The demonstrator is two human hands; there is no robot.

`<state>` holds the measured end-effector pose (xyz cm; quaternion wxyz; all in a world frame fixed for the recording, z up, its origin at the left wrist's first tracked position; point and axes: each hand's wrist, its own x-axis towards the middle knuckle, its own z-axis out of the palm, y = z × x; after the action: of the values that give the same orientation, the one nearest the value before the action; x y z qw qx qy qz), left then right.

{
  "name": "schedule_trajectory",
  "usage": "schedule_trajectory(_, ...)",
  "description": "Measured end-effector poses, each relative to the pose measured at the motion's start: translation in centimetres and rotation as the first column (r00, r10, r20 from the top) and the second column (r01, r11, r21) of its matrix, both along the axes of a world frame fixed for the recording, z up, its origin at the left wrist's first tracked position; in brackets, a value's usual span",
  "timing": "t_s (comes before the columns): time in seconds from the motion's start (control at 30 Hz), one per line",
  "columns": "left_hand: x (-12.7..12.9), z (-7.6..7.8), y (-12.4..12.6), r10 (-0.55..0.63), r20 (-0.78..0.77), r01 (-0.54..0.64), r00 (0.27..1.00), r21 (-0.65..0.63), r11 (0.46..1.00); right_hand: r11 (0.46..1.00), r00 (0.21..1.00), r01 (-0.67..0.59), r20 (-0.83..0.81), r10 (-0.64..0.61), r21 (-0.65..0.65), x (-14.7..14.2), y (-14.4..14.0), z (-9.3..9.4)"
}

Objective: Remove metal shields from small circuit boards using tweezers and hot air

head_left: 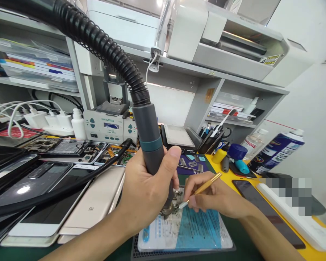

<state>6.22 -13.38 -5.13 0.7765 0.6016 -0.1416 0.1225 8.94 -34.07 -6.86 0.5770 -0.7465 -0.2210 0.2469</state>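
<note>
The left hand (143,192) is wrapped around the grey handle of a hot-air wand (152,152), fingers clenched on it, thumb up along the barrel; the wand stands nearly upright, its black ribbed hose (103,43) arching up and away to the far left, and its metal nozzle (168,210) points down onto a small circuit board (176,203). The right hand (214,197) pinches gold tweezers (203,188), whose long axis slants from upper right down to lower left, the tip meeting the board just beside the nozzle, on its right. The board lies near the front edge of the tabletop, on the far end of a blue-and-white phone battery (190,228), directly below both hands. Stacked phones (92,206) lie toward the left edge; a rework station (110,127) stands at the back.
</note>
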Motion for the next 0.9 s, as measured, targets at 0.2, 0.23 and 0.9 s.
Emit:
schedule_trajectory(0.2,-0.06,-0.02,0.08,-0.001,0.002,0.001,1.000,0.015,1.000,1.000,0.999,-0.017,0.032,0.016,0.020,-0.13,0.07,0.17)
schedule_trajectory(0.23,-0.08,-0.01,0.09,-0.002,0.001,0.002,1.000,0.011,1.000,1.000,0.999,-0.016,0.041,0.015,0.011,-0.21,0.09,0.25)
schedule_trajectory(0.9,0.01,-0.14,0.01,0.003,0.026,-0.004,1.000,0.018,1.000,0.999,0.991,-0.011,0.131,0.017,-0.051,-0.49,-0.11,0.82)
